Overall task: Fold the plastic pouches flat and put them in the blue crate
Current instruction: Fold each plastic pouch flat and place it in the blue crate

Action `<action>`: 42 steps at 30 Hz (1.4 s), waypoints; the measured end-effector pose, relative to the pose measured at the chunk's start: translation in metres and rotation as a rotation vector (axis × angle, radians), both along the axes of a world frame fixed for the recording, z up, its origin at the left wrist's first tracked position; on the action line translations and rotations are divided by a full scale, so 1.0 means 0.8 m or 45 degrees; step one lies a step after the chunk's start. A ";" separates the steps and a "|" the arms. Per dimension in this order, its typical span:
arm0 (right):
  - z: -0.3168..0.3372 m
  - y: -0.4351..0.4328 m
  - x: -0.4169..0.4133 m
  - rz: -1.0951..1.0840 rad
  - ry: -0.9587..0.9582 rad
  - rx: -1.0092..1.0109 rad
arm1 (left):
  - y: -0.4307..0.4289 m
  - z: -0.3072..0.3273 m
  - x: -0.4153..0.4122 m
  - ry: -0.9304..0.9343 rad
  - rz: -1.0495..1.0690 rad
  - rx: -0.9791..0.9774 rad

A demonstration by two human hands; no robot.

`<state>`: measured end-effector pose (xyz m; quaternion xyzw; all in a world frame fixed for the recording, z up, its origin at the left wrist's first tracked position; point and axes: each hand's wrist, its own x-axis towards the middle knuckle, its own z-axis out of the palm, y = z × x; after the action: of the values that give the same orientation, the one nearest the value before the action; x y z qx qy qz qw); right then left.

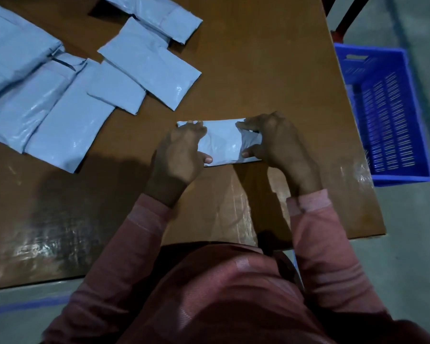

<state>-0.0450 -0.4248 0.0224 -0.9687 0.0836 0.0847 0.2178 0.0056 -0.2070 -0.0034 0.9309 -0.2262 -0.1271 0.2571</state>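
Observation:
A small pale blue plastic pouch [222,142] lies on the brown table [271,78], folded into a short band. My left hand [178,157] grips its left end, fingers over the top edge and thumb at the near edge. My right hand [276,142] pinches its right end between fingers and thumb, where the plastic is crumpled. The blue crate [387,112] stands on the floor to the right of the table, below its edge; its slatted bottom shows.
Several other pale blue pouches [144,63] lie spread over the table's far left, some overlapping in a larger pile [35,100]. The table's right edge runs close to the crate. Dark chair legs [345,18] stand at the far right.

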 end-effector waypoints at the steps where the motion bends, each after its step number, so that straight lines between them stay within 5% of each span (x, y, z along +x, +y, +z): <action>1: -0.001 0.004 -0.001 0.003 -0.013 -0.031 | -0.003 -0.001 0.001 0.015 0.015 0.002; 7: -0.008 0.025 0.003 -0.121 -0.119 -0.022 | -0.011 0.007 -0.004 0.000 0.012 0.035; 11: 0.007 0.026 0.000 -0.009 0.021 -0.129 | -0.004 0.004 -0.013 -0.074 -0.036 -0.007; 18: 0.023 0.073 0.015 0.121 0.078 0.078 | 0.010 0.010 -0.013 -0.056 -0.031 -0.133; 31: -0.005 0.083 0.015 -0.052 -0.030 0.066 | 0.039 0.000 0.012 0.095 -0.014 -0.014; 42: 0.005 0.084 0.006 0.029 0.002 0.033 | 0.043 -0.006 0.002 -0.048 -0.064 -0.061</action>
<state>-0.0398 -0.3577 0.0265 -0.9666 0.0715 0.0892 0.2294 0.0069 -0.1722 -0.0078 0.9207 -0.2572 -0.1106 0.2718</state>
